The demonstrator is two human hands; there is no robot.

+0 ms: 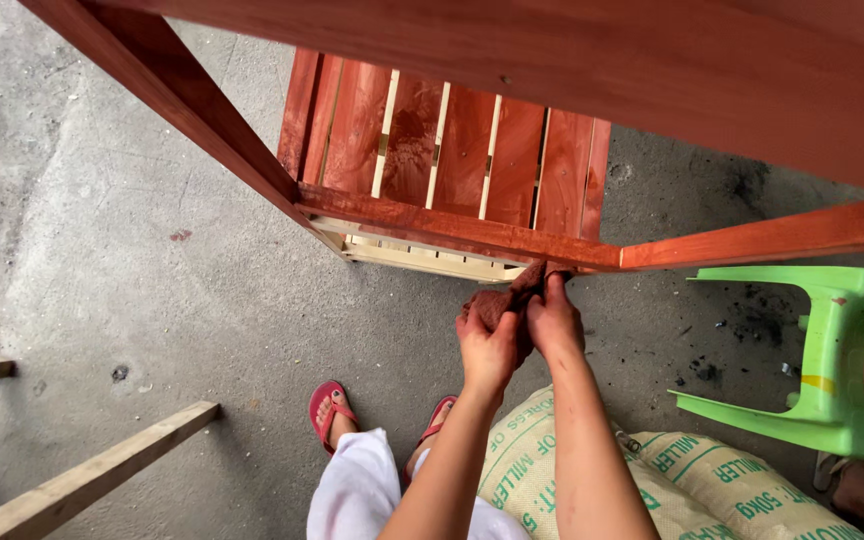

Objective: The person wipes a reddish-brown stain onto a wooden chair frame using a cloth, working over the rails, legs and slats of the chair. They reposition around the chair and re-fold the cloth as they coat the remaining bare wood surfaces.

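Hands meet at six o'clock under the red rail (472, 233): our left hand (489, 345) grasps a stained rag (493, 303) for rubbing, right hand (553, 322) pinches its end.

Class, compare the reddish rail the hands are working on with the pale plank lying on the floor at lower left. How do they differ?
The reddish rail is stained glossy red-brown; the pale plank is bare, unfinished wood. The rail is joined into a furniture frame and raised; the plank lies loose on the concrete floor. Both hands are at the rail, nothing touches the plank. Both are long, straight timber.
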